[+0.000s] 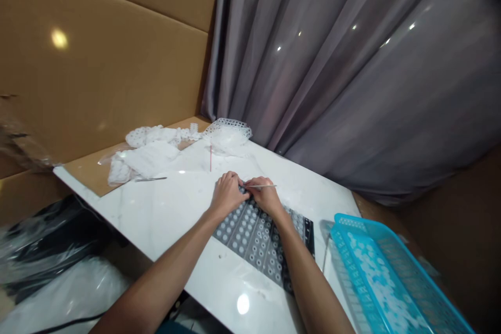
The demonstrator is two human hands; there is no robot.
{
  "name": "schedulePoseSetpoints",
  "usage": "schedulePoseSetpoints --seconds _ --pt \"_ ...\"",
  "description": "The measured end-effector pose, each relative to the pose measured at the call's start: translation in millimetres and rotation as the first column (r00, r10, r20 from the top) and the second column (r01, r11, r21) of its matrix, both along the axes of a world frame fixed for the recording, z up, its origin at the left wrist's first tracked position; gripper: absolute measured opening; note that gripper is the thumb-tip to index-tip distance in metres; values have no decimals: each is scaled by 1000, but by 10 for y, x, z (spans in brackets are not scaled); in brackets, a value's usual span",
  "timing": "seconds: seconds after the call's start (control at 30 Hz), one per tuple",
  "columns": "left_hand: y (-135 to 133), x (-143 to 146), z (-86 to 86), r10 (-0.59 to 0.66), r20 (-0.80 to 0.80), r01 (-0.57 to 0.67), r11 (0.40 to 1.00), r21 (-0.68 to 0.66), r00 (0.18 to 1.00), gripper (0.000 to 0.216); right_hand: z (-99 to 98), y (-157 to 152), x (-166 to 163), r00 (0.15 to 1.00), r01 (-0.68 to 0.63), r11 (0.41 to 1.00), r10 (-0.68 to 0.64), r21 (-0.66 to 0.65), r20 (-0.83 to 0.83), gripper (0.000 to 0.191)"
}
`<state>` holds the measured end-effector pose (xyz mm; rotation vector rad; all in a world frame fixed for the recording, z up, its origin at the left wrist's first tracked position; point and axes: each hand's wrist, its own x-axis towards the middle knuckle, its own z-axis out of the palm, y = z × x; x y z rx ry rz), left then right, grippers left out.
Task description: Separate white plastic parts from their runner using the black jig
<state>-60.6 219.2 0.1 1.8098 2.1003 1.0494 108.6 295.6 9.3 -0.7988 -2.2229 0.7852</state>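
Both my hands meet over the far end of a dark sheet (250,232) that lies on the white table and carries rows of small pale round pieces, some ring-like. My right hand (265,197) is closed around a thin, light stick-like tool (261,186), which lies crosswise over its fingers. My left hand (228,193) is closed too, its curled fingertips at the sheet's far edge beside the right fingertips. Whatever it pinches is too small and too hidden to make out. My right forearm covers part of the sheet.
To the right stands a blue plastic basket (391,235) with many white pieces inside. White pieces in clear bags (146,159) lie at the back left, near a thin metal tool (151,179). Cardboard (117,57) and a grey curtain (313,62) border the table (168,219).
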Motion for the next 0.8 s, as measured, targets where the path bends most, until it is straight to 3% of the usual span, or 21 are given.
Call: schedulePoseSetpoints --seconds 0.2,0.43,0.67,0.8 --pt "10 -4 -14 -10 6 10 1000 -13 1000 27 -50 -50 -101 995 101 993 -102 60 14 13" --pt "31 6 -44 -36 14 35 999 7 999 28 -94 21 -87 946 263 964 -267 -48 -182 23" --pt "23 -53 -37 -88 23 87 996 23 996 30 -50 32 37 980 11 980 -50 -199 -194 20" --pt "11 -99 -34 -127 34 126 991 33 991 31 -24 12 66 984 -99 970 61 -223 -168 15"
